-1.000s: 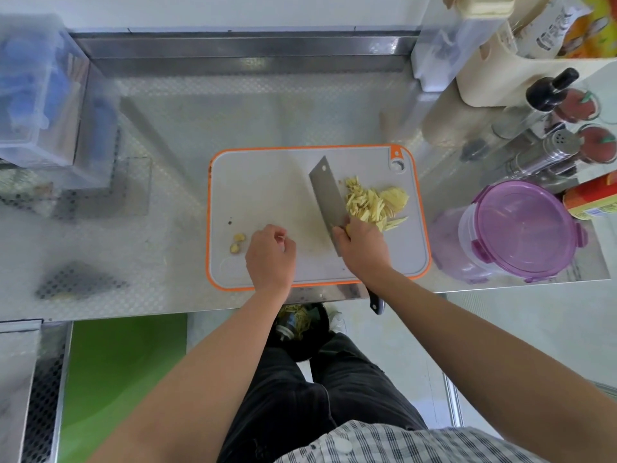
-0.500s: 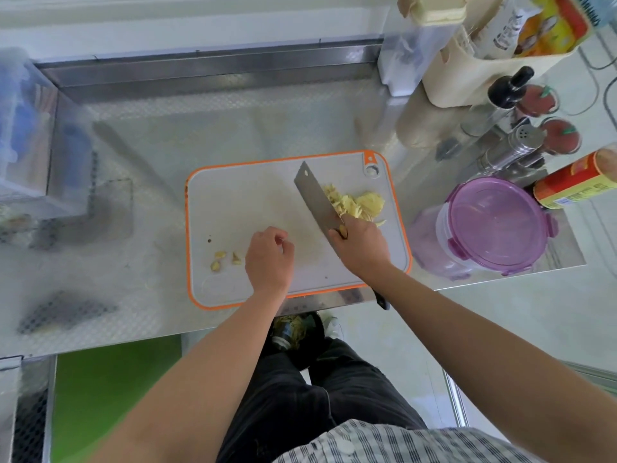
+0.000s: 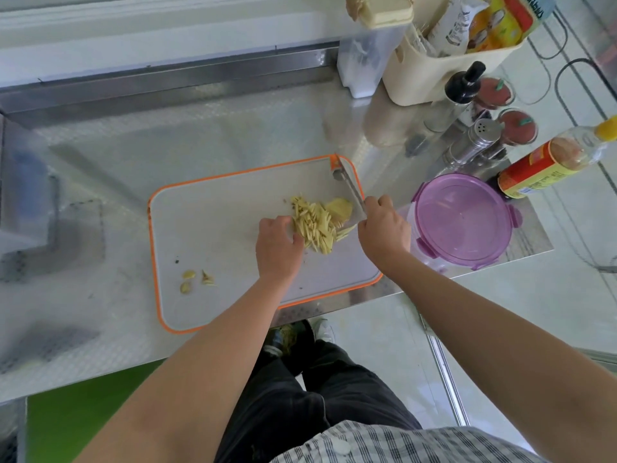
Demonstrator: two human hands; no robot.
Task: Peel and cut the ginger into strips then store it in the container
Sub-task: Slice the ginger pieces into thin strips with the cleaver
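our left hand cups loosely curled fingers against the ginger strips on the cutting board; our right hand grips the cleaver just beside the lidded purple container.

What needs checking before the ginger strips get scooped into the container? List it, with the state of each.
1. Ginger strips gathered in one pile on the cutting board: ok.
2. Left hand at the pile's edge: ok.
3. Right hand gripping the cleaver, blade on edge beside the pile: ok.
4. Uncut slice left in the pile: not ok.
5. Purple container lid off: not ok, it is on.
6. Scraps apart from the pile: ok.
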